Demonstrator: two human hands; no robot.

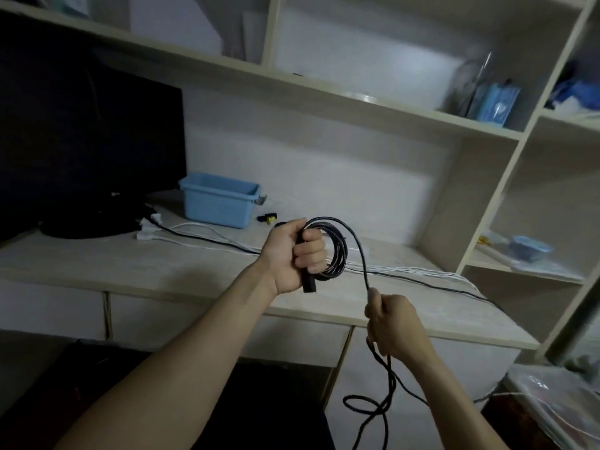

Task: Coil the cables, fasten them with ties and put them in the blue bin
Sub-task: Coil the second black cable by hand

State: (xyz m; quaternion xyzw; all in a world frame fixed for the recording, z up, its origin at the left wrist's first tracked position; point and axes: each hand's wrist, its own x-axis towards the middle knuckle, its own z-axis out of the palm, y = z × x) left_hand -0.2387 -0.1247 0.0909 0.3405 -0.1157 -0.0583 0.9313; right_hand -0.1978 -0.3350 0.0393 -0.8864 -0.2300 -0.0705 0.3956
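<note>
Both hands [293,254] grip the black cable [337,251] above the desk edge [324,315].

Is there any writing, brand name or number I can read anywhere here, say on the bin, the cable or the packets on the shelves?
No text can be read.
Blue bin: no label shows.
Black cable and its plug in the left hand: no marking visible.
Blue packets on the shelf: any print is too blurred to read.
Small yellow and black item: too small to tell.

pale desk [201,280], blue bin [217,200], white cables [211,233], monitor [87,151]
</note>
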